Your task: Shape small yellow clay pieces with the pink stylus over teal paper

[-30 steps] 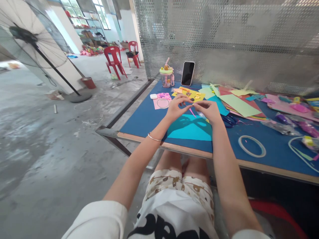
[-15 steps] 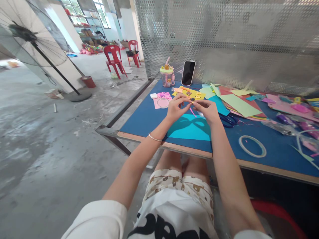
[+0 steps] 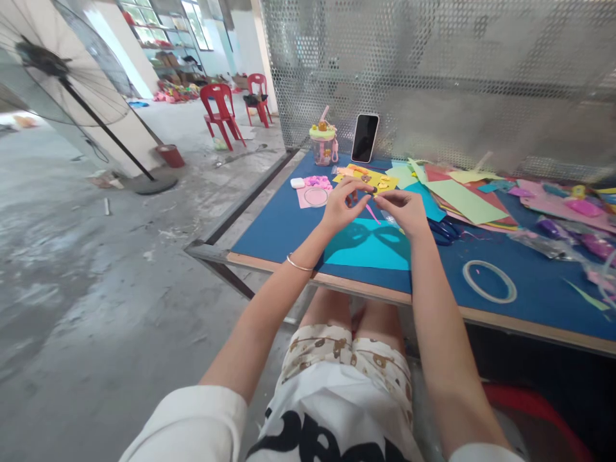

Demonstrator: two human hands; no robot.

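My left hand point(image 3: 345, 206) is raised over the table with its thumb and fingers curled together at the tips. A small dark piece point(image 3: 374, 190) shows at those fingertips; its kind is too small to tell. My right hand point(image 3: 405, 210) is pinched just beside it, with a tiny yellowish bit point(image 3: 376, 196) at its fingertips. Below both hands lies a bright blue sheet point(image 3: 368, 253) with their shadows on it. A thin pink tool point(image 3: 373, 214) lies under the fingers. Behind them is a yellow sheet point(image 3: 392, 181) bearing small clay-like shapes.
A lidded cup point(image 3: 323, 146) and a propped phone point(image 3: 365, 138) stand at the back. Pink and purple bits point(image 3: 318, 183) lie left. Coloured paper point(image 3: 466, 202), dark blue scissors point(image 3: 443, 231) and a tape ring point(image 3: 489, 282) lie right. A perforated metal panel point(image 3: 433, 83) closes the back.
My right hand has shifted slightly right, so the fingertips of both hands are a little farther apart. The dark piece shows more clearly at the left fingertips.
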